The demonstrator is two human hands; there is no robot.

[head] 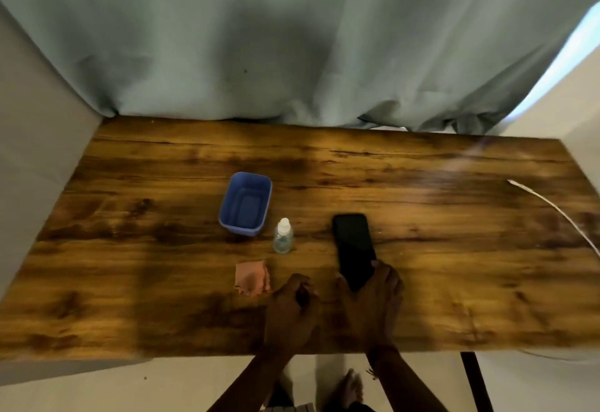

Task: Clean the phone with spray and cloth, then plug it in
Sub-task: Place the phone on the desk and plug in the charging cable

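Note:
A black phone point(352, 242) lies screen up on the wooden table point(162, 281), right of centre. My right hand point(373, 304) grips its near end, fingers on both edges. To its left, my left hand point(292, 311) rests on the table with fingers curled and nothing visible in it. A small clear spray bottle point(283, 236) with a white cap stands left of the phone. Near my left hand lies a crumpled pink cloth point(252, 278). A white charging cable point(552, 207) runs in from the right edge, its plug end lying on the table.
A blue plastic tub point(245, 203) sits behind the bottle. A grey-green curtain point(292, 38) hangs along the table's far edge. White walls flank both sides. A dark table leg point(474, 379) shows below the front right edge.

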